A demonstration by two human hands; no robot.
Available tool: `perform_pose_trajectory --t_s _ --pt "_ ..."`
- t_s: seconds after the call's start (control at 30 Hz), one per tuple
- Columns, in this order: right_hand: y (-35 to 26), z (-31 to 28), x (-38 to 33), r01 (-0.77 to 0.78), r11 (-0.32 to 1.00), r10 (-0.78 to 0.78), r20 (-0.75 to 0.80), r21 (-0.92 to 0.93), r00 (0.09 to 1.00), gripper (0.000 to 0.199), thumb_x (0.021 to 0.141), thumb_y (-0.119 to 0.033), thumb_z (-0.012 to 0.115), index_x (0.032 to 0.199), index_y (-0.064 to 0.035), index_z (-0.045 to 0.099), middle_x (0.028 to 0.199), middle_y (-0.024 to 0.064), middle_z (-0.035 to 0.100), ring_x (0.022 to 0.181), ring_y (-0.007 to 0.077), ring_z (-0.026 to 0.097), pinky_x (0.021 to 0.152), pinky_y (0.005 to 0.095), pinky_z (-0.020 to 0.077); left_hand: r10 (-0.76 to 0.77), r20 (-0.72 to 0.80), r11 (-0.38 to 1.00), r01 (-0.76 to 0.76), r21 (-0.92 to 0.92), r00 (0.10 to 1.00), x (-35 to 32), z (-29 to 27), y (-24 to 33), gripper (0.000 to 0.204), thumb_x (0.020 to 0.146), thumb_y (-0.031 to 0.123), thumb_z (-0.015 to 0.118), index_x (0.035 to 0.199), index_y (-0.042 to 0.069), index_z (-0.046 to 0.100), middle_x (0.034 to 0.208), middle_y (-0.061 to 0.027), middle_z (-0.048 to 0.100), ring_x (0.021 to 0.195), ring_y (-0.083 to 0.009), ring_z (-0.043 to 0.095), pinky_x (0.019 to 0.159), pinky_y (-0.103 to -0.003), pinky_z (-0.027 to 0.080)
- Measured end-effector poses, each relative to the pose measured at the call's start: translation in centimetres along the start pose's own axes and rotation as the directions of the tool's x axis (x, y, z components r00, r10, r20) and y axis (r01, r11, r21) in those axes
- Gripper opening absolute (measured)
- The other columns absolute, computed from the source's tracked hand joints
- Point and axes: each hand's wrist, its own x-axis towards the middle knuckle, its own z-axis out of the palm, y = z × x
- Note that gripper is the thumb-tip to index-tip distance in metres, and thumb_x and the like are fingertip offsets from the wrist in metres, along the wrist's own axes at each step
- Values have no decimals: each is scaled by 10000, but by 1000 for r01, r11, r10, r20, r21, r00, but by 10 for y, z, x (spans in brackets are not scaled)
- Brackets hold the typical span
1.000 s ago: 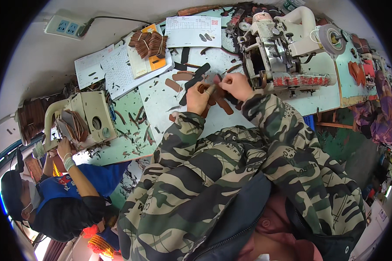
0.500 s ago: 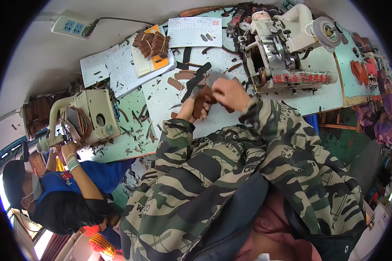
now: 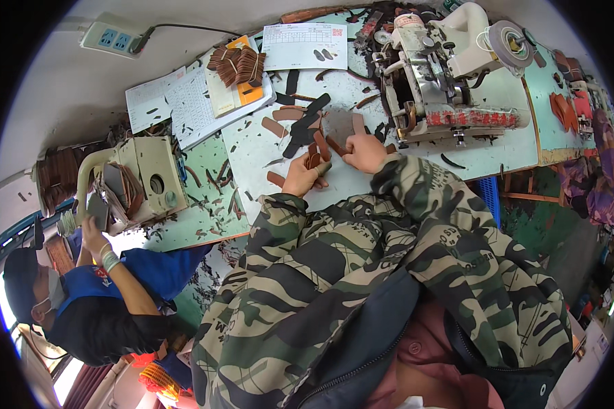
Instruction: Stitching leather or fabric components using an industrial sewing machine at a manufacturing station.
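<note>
Clock: twelve points to the top edge of the view.
Left hand (image 3: 303, 178): closed around a fanned set of brown leather-look strips (image 3: 319, 148), which stand out past the fingers toward one o'clock.
Right hand (image 3: 366, 153): at two o'clock from the left hand, fingers curled in narrowly; a brown strip (image 3: 335, 146) reaches close to the fingertips, and whether they pinch it I cannot tell.
Reddish-brown strip (image 3: 358, 123): flat on the table just beyond the right hand, at twelve from it.
Loose pile: black strips (image 3: 297, 145) and tan-brown strips (image 3: 275, 127) overlap at about twelve from the left hand.
White tabletop (image 3: 245, 158): under both hands, dotted with dark scraps.
Sewing-type machine (image 3: 433, 85): at two o'clock from the right hand, cream and bare metal.
Banded brown bundles (image 3: 237, 67): at eleven from the left hand, on a stack of papers (image 3: 196, 112).
Printed sheet (image 3: 304, 47): at twelve from the left hand, past the pile.
Co-worker's hand (image 3: 94, 240): between eight and nine from the left hand, raised beside a second cream machine (image 3: 158, 180).
Blue plastic crate (image 3: 489, 196): between three and four from the right hand, below the table edge.
</note>
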Motion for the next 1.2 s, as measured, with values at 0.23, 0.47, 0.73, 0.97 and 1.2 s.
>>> perform_pose_trajectory --t_s 0.23,0.47,0.73,0.97,1.2 --pt "-17 -32 -12 -440 592 56 510 675 858 243 772 -213 720 837 -5 613 698 67 634 577 136 609 475 265 448 16 57 990 -8 -137 998 10 25 28 228 942 197 508 1040 -9 521 724 -85 590 488 -164 584 410 -265 459" --pt "1 -23 3 -233 973 229 -128 -9 965 204 755 -217 692 847 -58 605 803 135 649 784 355 623 701 418 489 14 14 974 -10 -227 1000 22 14 23 195 958 184 482 1025 4 513 792 -122 629 585 -196 632 496 -298 506" --pt "-9 -59 1 61 968 -26 -147 244 989 148 755 -105 642 843 6 599 725 150 614 678 282 612 635 349 475 26 -37 989 -32 -146 999 25 -13 29 249 954 208 517 1055 -19 529 824 -120 645 643 -200 656 562 -290 537" --pt "-33 -64 13 -4 800 -269 365 600 891 169 783 -79 657 910 30 640 746 66 658 701 104 616 647 281 493 -54 494 993 99 -66 868 -3 2 72 384 890 241 623 1128 -42 522 878 -112 635 669 -181 647 568 -279 534" --pt "8 -27 4 -131 985 123 -76 -115 989 217 709 -160 729 793 1 610 794 195 639 758 372 624 688 398 494 -44 381 949 158 -274 923 19 -1 24 322 865 84 598 1147 -31 494 878 -141 636 719 -204 667 594 -285 552"
